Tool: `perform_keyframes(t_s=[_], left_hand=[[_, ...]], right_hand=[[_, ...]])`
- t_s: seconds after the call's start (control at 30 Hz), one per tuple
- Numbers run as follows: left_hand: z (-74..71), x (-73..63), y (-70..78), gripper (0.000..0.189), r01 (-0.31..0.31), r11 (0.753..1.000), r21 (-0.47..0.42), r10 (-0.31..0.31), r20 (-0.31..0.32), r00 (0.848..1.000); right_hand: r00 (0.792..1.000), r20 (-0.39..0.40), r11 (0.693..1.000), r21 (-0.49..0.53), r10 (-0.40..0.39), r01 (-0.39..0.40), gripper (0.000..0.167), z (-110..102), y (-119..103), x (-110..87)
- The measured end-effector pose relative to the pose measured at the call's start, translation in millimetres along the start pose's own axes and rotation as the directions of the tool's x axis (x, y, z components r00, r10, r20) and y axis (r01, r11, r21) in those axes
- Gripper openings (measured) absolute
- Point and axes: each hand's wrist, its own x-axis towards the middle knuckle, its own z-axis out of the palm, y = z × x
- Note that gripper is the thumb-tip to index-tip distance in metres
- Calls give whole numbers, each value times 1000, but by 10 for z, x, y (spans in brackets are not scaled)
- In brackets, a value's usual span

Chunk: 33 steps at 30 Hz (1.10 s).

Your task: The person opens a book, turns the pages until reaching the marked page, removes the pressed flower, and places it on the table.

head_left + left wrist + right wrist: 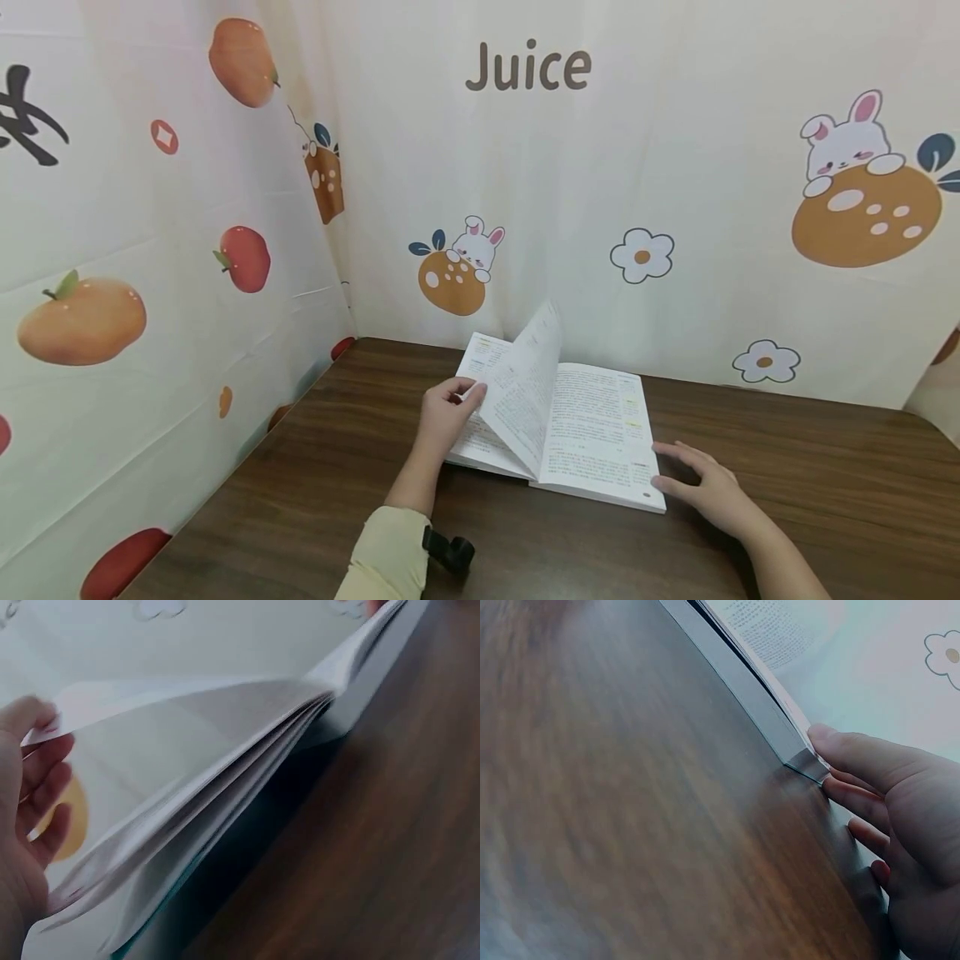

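Observation:
An open book (pixel 596 433) with printed pages lies on the table in the head view. My left hand (pixel 448 410) pinches the corner of a lifted page (pixel 528 383) between thumb and forefinger, over the book's left half. In the left wrist view that page (pixel 187 712) arches up from the spine, and the other left-hand pages fan out below it above a teal cover edge (pixel 161 915). My right hand (pixel 705 483) rests at the book's right edge with fingers loosely extended. In the right wrist view its thumb (pixel 855 750) touches the corner of the page block (pixel 742 697).
The brown wooden table (pixel 585 558) stretches around the book. A pale curtain (pixel 712 167) printed with fruit, rabbits and flowers hangs right behind the table, and another stretch runs along the left side. A black strap mount (pixel 450 550) sits on the left sleeve.

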Motion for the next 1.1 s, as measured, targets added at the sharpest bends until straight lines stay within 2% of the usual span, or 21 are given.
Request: perform_keyframes(t_s=[0.13, 0.27, 0.37, 0.47, 0.53, 0.6, 0.7, 0.93, 1.1], left_hand=[[-170, 49, -55, 20, 56, 998, 35, -59, 113, 992], [-313, 67, -95, 19, 101, 994, 48, -108, 182, 977], [-411, 12, 45, 17, 133, 988, 77, -147, 210, 967], [-492, 21, 0, 17, 154, 978, 139, -185, 245, 952], [-546, 43, -107, 16, 156, 970, 186, -204, 274, 940], [-593, 88, -275, 15, 146, 960, 237, -216, 300, 929], [-655, 83, -341, 13, 118, 947, 300, -219, 329, 918], [-682, 67, -395, 15, 64, 929, 366, -210, 375, 903], [-622, 56, -450, 17, 33, 895, 445, -228, 392, 891]], right_hand=[[1000, 2, 1000, 3, 11, -11, 68, 4, -4, -3], [1000, 2, 1000, 6, 14, -14, 68, 3, -6, -4], [1000, 2, 1000, 12, 11, -11, 67, 1, -5, -6], [1000, 6, 1000, 14, 14, -14, 67, -2, -4, -6], [1000, 11, 1000, 13, 18, -19, 67, -4, -3, -4], [1000, 16, 1000, 11, 25, -25, 68, -6, -3, -1], [999, 20, 999, 14, 29, -30, 68, -4, -5, -1], [999, 25, 999, 8, 35, -36, 71, -3, -12, 8], [999, 25, 999, 3, 40, -41, 71, -1, -12, 13]])
